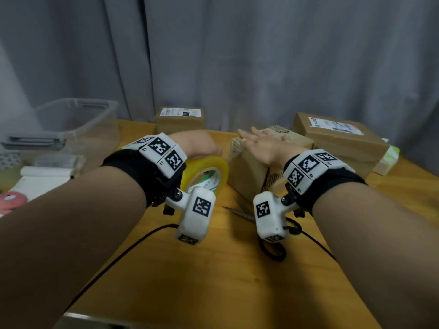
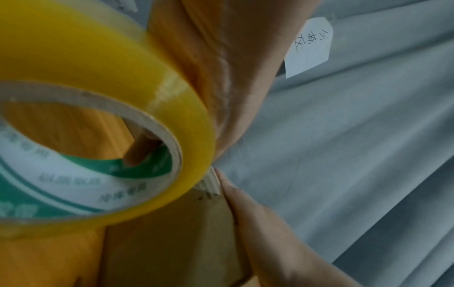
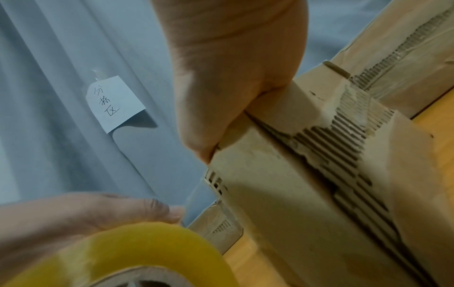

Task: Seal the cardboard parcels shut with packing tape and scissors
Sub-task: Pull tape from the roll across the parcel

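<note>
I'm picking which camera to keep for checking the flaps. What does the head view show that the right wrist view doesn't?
Only the head view shows the scissors on the table, two labelled parcels at the back and a clear plastic bin. Only the right wrist view shows the parcel's torn corrugated seam close up and a handwritten paper note on the curtain. Both show the right hand flat on the parcel and the left hand gripping the yellow tape roll.

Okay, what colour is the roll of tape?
Translucent yellow roll of tape, on a white-and-green printed core; clearest in the left wrist view.
</note>
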The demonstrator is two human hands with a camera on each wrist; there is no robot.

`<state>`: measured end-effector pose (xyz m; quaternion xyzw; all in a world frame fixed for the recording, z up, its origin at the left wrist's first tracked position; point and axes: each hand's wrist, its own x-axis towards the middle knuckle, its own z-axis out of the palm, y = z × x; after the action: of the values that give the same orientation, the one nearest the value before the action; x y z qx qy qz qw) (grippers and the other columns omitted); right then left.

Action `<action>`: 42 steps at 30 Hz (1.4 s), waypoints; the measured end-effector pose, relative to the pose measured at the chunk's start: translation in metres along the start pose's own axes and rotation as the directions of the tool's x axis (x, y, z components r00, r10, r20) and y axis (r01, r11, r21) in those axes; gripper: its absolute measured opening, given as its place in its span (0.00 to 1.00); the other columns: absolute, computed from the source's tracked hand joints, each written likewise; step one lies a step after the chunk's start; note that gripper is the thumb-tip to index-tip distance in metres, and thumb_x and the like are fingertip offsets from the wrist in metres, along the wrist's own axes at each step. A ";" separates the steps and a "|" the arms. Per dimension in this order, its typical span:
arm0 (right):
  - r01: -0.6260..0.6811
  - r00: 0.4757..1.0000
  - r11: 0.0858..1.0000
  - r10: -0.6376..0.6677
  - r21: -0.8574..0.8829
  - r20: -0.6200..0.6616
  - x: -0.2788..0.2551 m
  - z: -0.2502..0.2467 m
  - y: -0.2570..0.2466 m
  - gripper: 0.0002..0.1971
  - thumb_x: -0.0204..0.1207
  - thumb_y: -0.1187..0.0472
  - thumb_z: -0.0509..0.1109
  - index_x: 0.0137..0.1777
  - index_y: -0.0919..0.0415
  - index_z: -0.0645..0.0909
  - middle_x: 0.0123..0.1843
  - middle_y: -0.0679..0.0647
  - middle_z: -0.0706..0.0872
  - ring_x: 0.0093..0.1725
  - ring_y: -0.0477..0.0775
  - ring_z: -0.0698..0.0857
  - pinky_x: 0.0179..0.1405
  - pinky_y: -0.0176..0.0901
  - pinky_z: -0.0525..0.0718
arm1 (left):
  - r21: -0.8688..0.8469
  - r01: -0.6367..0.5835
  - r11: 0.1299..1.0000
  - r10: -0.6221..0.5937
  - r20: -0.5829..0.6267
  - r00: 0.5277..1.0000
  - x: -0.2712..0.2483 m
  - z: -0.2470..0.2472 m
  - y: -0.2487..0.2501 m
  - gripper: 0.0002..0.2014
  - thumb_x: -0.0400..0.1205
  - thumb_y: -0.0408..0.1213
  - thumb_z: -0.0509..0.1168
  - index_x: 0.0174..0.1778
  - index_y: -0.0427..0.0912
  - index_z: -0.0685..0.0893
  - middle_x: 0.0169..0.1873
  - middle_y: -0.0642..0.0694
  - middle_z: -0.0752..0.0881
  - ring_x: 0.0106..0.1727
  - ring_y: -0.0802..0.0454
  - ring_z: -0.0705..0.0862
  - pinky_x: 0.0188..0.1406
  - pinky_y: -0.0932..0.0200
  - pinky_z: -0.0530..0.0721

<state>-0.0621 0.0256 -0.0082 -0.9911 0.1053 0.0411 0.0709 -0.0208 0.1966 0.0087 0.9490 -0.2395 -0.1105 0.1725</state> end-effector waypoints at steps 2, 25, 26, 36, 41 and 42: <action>-0.008 1.000 1.000 0.008 0.005 -0.002 0.000 0.000 0.000 0.25 0.86 0.43 0.37 0.83 0.35 0.46 0.87 0.47 0.43 0.85 0.55 0.44 0.78 0.70 0.39 | 0.055 0.003 0.998 0.001 -0.071 0.997 -0.001 -0.001 0.001 0.21 0.82 0.49 0.63 0.63 0.36 0.79 0.59 0.38 0.82 0.55 0.43 0.80 0.47 0.56 0.74; -0.219 0.973 0.976 0.219 0.007 -0.077 0.024 -0.005 -0.022 0.29 0.83 0.41 0.46 0.76 0.56 0.72 0.76 0.62 0.74 0.73 0.67 0.73 0.73 0.64 0.69 | 0.319 -0.280 0.905 0.309 -0.040 0.950 0.011 0.012 0.001 0.22 0.81 0.48 0.62 0.72 0.56 0.77 0.66 0.47 0.81 0.63 0.47 0.79 0.56 0.54 0.77; -0.245 0.966 0.969 0.242 -0.023 -0.088 0.025 -0.003 -0.023 0.28 0.82 0.43 0.46 0.76 0.54 0.71 0.77 0.61 0.73 0.74 0.68 0.72 0.72 0.68 0.68 | 0.304 -0.281 0.910 0.307 -0.038 0.951 0.012 0.012 -0.001 0.21 0.81 0.48 0.62 0.72 0.56 0.77 0.65 0.47 0.81 0.63 0.47 0.79 0.56 0.55 0.77; -0.304 0.951 0.948 0.296 -0.095 -0.095 0.013 0.003 -0.030 0.28 0.84 0.47 0.48 0.84 0.50 0.55 0.86 0.59 0.52 0.82 0.73 0.54 0.73 0.83 0.48 | -0.052 -0.313 0.948 0.295 -0.225 0.929 -0.011 0.011 -0.035 0.21 0.77 0.48 0.70 0.63 0.48 0.74 0.47 0.45 0.84 0.43 0.49 0.83 0.39 0.58 0.79; -0.285 0.957 0.955 0.277 -0.088 -0.088 0.012 0.000 -0.023 0.27 0.84 0.42 0.45 0.82 0.49 0.59 0.84 0.61 0.57 0.81 0.73 0.57 0.73 0.82 0.53 | -0.032 -0.306 0.952 0.291 -0.219 0.931 -0.014 0.007 -0.030 0.19 0.78 0.50 0.70 0.63 0.49 0.79 0.41 0.49 0.83 0.37 0.56 0.80 0.33 0.65 0.78; -0.281 0.958 0.956 0.275 -0.086 -0.084 0.011 -0.001 -0.023 0.27 0.85 0.42 0.45 0.82 0.49 0.58 0.84 0.61 0.56 0.81 0.73 0.56 0.72 0.82 0.53 | -0.018 -0.303 0.953 0.293 -0.203 0.934 -0.013 0.003 -0.027 0.20 0.78 0.50 0.70 0.64 0.49 0.79 0.46 0.47 0.84 0.42 0.53 0.82 0.41 0.60 0.82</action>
<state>-0.0461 0.0454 -0.0053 -0.9695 0.2440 0.0204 0.0126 -0.0215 0.2249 -0.0030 0.9034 -0.3594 0.0061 0.2336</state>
